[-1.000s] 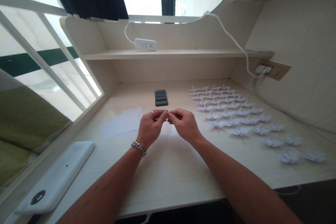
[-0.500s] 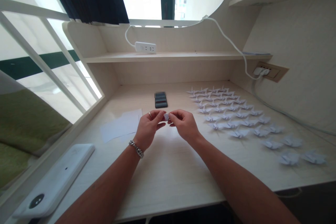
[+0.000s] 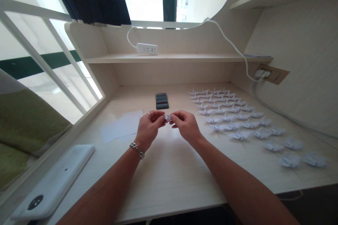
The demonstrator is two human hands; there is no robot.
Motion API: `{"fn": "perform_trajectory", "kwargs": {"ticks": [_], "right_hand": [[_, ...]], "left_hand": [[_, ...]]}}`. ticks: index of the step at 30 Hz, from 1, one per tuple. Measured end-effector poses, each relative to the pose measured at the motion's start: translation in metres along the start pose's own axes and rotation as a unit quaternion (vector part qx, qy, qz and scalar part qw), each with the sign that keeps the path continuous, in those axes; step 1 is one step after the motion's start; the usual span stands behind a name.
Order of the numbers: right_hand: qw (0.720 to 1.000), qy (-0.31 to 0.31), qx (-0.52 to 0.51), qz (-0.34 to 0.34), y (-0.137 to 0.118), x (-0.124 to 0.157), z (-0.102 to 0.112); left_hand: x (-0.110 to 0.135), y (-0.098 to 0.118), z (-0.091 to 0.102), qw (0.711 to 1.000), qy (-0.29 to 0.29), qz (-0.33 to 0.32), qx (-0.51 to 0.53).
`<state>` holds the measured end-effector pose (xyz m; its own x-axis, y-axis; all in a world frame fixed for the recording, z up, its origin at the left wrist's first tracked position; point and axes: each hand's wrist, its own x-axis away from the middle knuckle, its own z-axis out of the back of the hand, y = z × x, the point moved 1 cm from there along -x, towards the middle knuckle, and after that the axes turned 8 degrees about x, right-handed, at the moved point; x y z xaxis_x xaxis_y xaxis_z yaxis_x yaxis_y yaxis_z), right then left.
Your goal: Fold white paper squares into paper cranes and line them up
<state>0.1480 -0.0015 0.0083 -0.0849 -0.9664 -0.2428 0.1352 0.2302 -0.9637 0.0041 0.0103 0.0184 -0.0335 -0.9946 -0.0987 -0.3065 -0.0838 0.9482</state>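
Note:
Between my hands, above the middle of the desk, is a small folded piece of white paper. My left hand pinches its left side between thumb and fingers; a ring and a chain bracelet are on that arm. My right hand pinches the other side with thumb and forefinger. Fingertips hide much of the paper's shape. To the right, several rows of folded white paper cranes stand on the desk. Flat white paper sheets lie just left of my left hand.
A dark phone lies beyond my hands. On the desk's left edge is a long white device. The back shelf carries a white power strip. A white cable runs down to the wall socket at right.
The left fingers have shifted slightly on the folded paper, and a bit more of it shows between the hands. Both hands stay in nearly the same place.

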Motion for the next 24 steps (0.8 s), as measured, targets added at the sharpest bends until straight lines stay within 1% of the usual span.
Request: {"fn": "perform_trajectory", "kwargs": {"ticks": [4,7,8,10,12,14,16,18,20,22,24], "right_hand": [[0.995,-0.002,0.078,0.057,-0.001,0.003,0.001],[0.994,-0.005,0.093,0.065,-0.002,0.004,0.001],[0.995,-0.005,0.084,0.057,-0.002,0.004,0.001],[0.999,-0.001,0.034,0.016,-0.003,0.001,0.002],[0.998,0.007,-0.045,-0.047,-0.003,-0.003,0.004],[0.989,0.01,-0.105,-0.1,-0.002,-0.006,0.005],[0.988,0.007,-0.106,-0.112,-0.001,-0.008,0.007],[0.996,-0.001,-0.049,-0.078,0.001,-0.007,0.007],[0.999,-0.002,0.041,-0.017,0.003,-0.005,0.007],[0.989,-0.001,0.143,0.046,0.002,-0.003,0.008],[0.968,-0.007,0.236,0.092,0.001,-0.001,0.009]], "left_hand": [[0.0,0.003,0.001,0.995,-0.014,-0.035,-0.094],[-0.002,0.003,0.004,0.986,-0.042,-0.033,-0.157],[-0.003,0.003,0.004,0.984,-0.05,-0.027,-0.171],[-0.004,0.003,0.006,0.984,-0.048,-0.014,-0.171],[-0.005,0.002,0.007,0.991,-0.03,-0.001,-0.134],[-0.006,0.002,0.008,0.995,-0.024,0.009,-0.091],[-0.006,0.001,0.007,0.996,-0.032,0.009,-0.081],[-0.007,0.0,0.007,0.993,-0.038,-0.007,-0.11],[-0.006,0.0,0.008,0.985,-0.04,-0.03,-0.164],[-0.005,0.001,0.008,0.97,-0.047,-0.05,-0.232],[-0.003,0.002,0.008,0.951,-0.06,-0.068,-0.295]]}}
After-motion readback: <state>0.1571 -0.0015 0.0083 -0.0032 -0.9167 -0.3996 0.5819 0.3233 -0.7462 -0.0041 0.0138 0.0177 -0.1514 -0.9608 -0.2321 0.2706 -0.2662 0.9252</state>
